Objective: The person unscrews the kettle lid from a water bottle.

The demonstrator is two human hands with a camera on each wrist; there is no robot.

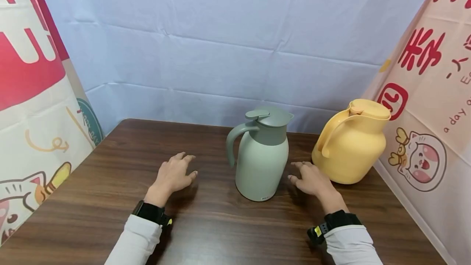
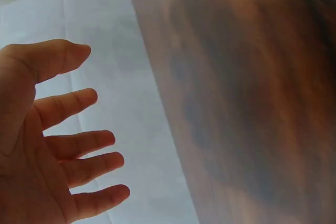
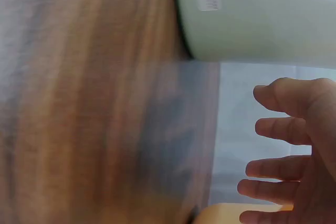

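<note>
A pale green thermos jug (image 1: 262,162) stands upright on the wooden table, its darker green handle (image 1: 235,142) facing left. Left of that handle my left hand (image 1: 173,174) hovers with fingers spread, holding nothing; the left wrist view shows its palm (image 2: 26,166) and separated fingers. My right hand (image 1: 310,178) is between the green jug and a yellow jug (image 1: 351,144), fingers extended. In the right wrist view the green jug's lower body (image 3: 262,17) lies above the right thumb, with a gap between them. Whether the right hand touches the yellow jug I cannot tell.
The dark wooden table (image 1: 110,199) meets a pale blue cloth backdrop (image 1: 206,52) at its far edge. Printed cloths hang at the left (image 1: 33,113) and right (image 1: 434,105). The yellow jug stands close to the right cloth.
</note>
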